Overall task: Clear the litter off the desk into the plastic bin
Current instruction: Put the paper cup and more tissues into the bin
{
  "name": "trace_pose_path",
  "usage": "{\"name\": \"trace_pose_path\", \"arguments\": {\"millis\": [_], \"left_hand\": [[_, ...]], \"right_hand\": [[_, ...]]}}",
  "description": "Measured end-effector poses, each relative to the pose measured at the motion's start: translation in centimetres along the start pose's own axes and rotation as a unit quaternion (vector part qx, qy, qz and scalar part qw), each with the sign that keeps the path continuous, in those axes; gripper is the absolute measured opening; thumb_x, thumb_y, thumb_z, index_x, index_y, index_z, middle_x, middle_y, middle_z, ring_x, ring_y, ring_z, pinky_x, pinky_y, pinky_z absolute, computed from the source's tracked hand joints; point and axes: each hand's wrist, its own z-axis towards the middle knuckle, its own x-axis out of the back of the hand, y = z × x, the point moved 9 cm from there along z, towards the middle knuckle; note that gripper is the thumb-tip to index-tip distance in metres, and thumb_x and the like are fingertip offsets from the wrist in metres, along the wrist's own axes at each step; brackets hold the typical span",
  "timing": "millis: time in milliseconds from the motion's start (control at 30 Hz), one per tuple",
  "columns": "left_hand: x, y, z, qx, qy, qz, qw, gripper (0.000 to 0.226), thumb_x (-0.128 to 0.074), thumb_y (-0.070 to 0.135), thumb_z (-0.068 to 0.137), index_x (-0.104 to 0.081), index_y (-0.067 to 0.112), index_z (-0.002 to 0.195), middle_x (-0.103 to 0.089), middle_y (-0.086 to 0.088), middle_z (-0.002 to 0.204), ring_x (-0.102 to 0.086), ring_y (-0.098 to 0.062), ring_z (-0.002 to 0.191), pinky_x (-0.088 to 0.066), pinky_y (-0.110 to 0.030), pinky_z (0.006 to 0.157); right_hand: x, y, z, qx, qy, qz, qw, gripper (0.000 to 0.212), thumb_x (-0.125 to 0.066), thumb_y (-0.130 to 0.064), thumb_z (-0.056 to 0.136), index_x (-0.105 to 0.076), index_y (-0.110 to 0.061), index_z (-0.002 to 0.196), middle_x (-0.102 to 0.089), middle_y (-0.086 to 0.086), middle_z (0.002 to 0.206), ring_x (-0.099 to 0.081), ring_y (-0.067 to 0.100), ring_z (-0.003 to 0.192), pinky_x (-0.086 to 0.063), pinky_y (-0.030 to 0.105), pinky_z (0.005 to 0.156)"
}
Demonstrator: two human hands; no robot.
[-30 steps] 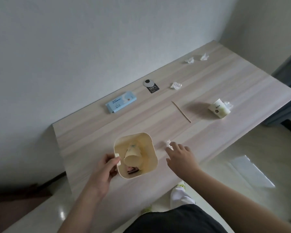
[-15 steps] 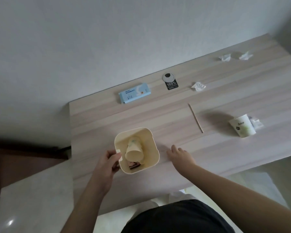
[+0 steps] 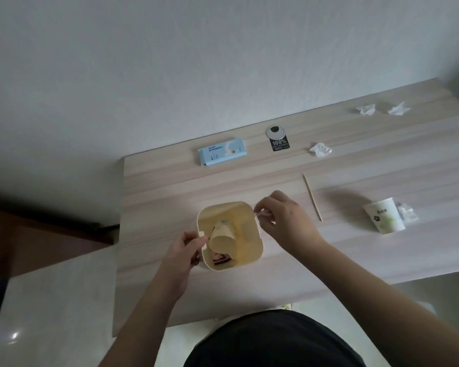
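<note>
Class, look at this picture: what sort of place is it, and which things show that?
Probably a plain room at home or in a dormitory: a wooden desk against a bare wall, with a tissue pack on it.

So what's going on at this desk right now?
A person is tidying litter into a cream plastic bin. The left hand grips the bin's rim while the right hand pinches a small white scrap at its far right edge. One paper cup is already inside. Another cup, a wooden stick and crumpled tissues are on the desk.
</note>
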Motion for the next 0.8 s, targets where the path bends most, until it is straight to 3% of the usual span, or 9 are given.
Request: {"name": "trace_pose_path", "arguments": {"millis": [167,267,333,467,700,800], "left_hand": [[-0.6,0.6,-0.5,-0.004,-0.011,-0.014,1.000,0.026,-0.065,0.025,0.076,-0.058,0.007,0.094,-0.049,0.011,0.053,-0.045,-0.009,0.053,-0.039,-0.036,0.066],[-0.2,1.0,-0.8,-0.022,-0.020,-0.024,0.999,0.018,-0.062,0.019,0.083,-0.057,0.006,0.093,-0.050,0.012,0.052,-0.046,-0.006,0.050,-0.039,-0.035,0.064],[0.4,1.0,-0.9,-0.028,-0.020,-0.028,0.999,0.014,-0.061,0.016,0.086,-0.056,0.006,0.094,-0.051,0.013,0.052,-0.046,-0.005,0.049,-0.039,-0.036,0.066],[1.8,1.0,-0.8,-0.025,-0.027,-0.036,0.999,0.030,-0.064,0.025,0.076,-0.056,0.005,0.096,-0.055,0.010,0.055,-0.050,-0.010,0.054,-0.038,-0.043,0.071],[5.5,0.7,-0.4,-0.020,-0.012,-0.056,0.998,0.033,-0.066,0.026,0.075,-0.057,0.004,0.098,-0.055,0.007,0.058,-0.047,-0.015,0.059,-0.039,-0.043,0.070],[7.3,0.3,0.2,-0.023,-0.009,-0.059,0.998,0.014,-0.063,0.017,0.085,-0.057,0.007,0.095,-0.053,0.010,0.056,-0.045,-0.012,0.056,-0.038,-0.038,0.066]], "right_hand": [[-1.0,-4.9,-0.7,0.061,-0.037,0.010,0.997,0.016,-0.063,0.000,0.083,-0.072,-0.005,0.096,-0.066,0.009,0.098,-0.065,0.026,0.076,-0.051,0.031,0.066],[-2.9,-5.5,-1.1,0.058,-0.072,-0.017,0.996,0.019,-0.059,-0.008,0.088,-0.070,-0.012,0.104,-0.067,0.003,0.106,-0.066,0.026,0.083,-0.051,0.033,0.070],[-4.8,-5.6,-1.5,0.059,-0.125,-0.041,0.990,0.023,-0.058,-0.019,0.091,-0.066,-0.019,0.112,-0.066,-0.001,0.111,-0.065,0.026,0.089,-0.051,0.038,0.076],[-8.3,-6.3,-2.7,0.074,-0.239,-0.065,0.966,0.027,-0.057,-0.034,0.092,-0.062,-0.027,0.118,-0.065,-0.004,0.114,-0.062,0.023,0.097,-0.048,0.035,0.079],[-8.7,-7.7,-1.0,0.075,-0.175,-0.071,0.979,0.025,-0.051,-0.031,0.096,-0.063,-0.026,0.117,-0.065,-0.004,0.115,-0.060,0.020,0.099,-0.047,0.032,0.081],[-8.5,-8.4,-0.2,0.059,-0.153,-0.041,0.986,0.022,-0.055,-0.027,0.095,-0.066,-0.024,0.114,-0.066,-0.006,0.109,-0.059,0.009,0.092,-0.048,0.027,0.081]]}}
